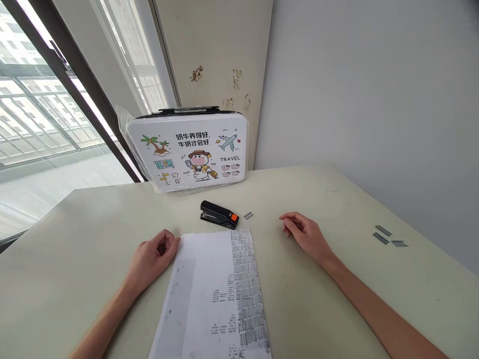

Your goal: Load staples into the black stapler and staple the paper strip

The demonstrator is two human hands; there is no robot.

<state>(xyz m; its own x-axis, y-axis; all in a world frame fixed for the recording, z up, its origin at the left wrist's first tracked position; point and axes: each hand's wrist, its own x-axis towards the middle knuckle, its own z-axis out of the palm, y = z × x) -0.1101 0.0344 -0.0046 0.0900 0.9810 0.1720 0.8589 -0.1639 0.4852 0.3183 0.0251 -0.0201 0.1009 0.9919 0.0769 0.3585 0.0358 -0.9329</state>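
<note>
A stack of printed paper sheets (209, 279) lies on the table, its right side covered in dense grey scribble-like print. At its upper left corner rests my left hand (155, 254), fingers curled loosely, thumb tip touching the paper's edge. Beyond the top edge of the sheets lies a black stapler (219, 213) with an orange patch. A short strip of staples (248, 215) is just right of the stapler. My right hand (305, 233) rests on the table further right, holding nothing, its fingers loosely bent and partly stretched out to the left.
Several more staple strips (380, 238) lie on the right of the pale table (307, 309). A white case with cartoon pictures (187, 164), partly wrapped in clear plastic, stands upright at the back. A grey wall (366, 89) borders the right side; a window (33, 99) is on the left.
</note>
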